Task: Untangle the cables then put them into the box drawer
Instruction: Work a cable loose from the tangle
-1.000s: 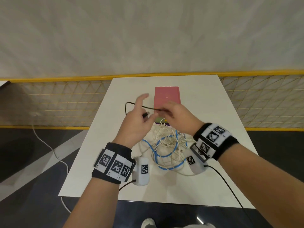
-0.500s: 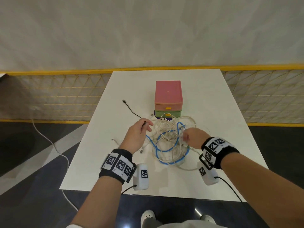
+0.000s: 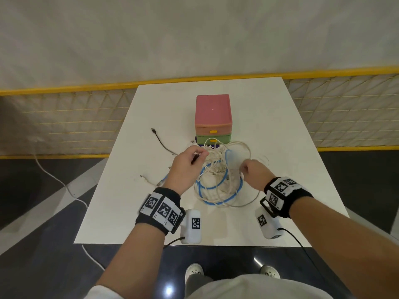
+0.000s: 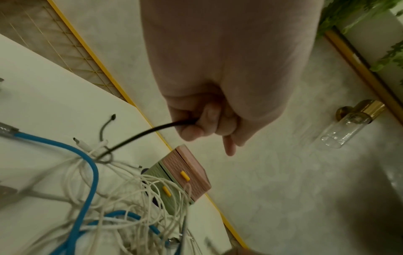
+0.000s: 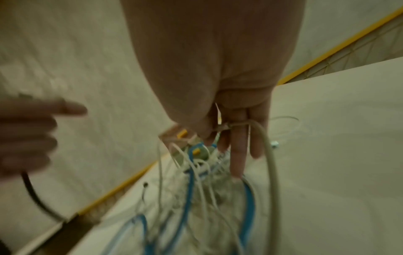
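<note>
Pinching black cable (image 4: 139,133), left hand (image 4: 220,110)

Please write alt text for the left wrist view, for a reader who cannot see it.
The left hand grips a black cable that runs down into a tangle of white and blue cables on a white table. Behind the tangle stands a small drawer box with pink and green drawers and yellow handles.
</note>
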A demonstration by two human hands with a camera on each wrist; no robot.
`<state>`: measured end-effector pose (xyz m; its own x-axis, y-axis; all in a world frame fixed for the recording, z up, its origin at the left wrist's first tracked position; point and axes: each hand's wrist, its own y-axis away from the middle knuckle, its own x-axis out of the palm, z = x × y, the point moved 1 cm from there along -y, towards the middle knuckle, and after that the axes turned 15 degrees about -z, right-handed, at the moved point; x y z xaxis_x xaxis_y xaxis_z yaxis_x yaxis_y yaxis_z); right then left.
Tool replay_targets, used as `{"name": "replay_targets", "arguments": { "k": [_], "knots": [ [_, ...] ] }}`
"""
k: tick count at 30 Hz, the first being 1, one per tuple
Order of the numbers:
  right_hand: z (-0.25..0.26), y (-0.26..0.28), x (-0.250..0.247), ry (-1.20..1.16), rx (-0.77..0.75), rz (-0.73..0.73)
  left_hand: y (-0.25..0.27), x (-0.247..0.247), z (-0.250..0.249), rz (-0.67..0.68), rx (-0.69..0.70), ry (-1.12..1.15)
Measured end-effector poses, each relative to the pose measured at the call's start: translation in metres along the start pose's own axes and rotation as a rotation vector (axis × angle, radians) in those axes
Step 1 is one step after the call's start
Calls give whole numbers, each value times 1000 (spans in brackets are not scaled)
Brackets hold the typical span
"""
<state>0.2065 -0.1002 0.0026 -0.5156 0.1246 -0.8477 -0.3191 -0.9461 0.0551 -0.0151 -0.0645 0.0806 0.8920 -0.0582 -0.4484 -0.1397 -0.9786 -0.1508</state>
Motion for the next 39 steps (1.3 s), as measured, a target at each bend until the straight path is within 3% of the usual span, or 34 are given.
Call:
{"name": "replay_targets", "arguments": {
  "k": [4,8,14,20,24,27,29,31,33,36,38,39],
  "knots": [
    [34,16,-39,-542,79,-64,4,12,-18,4,-6,91],
    [77,39,-61,-746,-93,-146,3,26,-39,32,-119,297],
    [88,54,-49,-815,-184,-82,-1,31,-58,-90,-74,364],
    [91,54,-49,-722,-261,-89,-3,25,-59,13,-34,361],
    [79,54,-41,-583,-373,-23,-24,-5,-78,-265,-120,686],
    [57,52,-32,-558,-341,15,-40,-50,-86,-346,-160,923],
    [51,47,-34,-537,-322,8,-40,-70,-88,-340,-95,808],
    [58,41,-42,-537,-324,-25,-35,-70,-87,-298,66,478],
    [73,34,-52,-554,-353,-77,-25,-53,-82,-108,257,117],
    [100,24,-72,-609,-441,-135,-10,-24,-71,187,202,-154],
    [110,17,-82,-631,-479,-139,-7,-20,-71,174,147,-163],
    [112,15,-84,-631,-479,-134,-10,-24,-74,100,144,-134]
  ]
}}
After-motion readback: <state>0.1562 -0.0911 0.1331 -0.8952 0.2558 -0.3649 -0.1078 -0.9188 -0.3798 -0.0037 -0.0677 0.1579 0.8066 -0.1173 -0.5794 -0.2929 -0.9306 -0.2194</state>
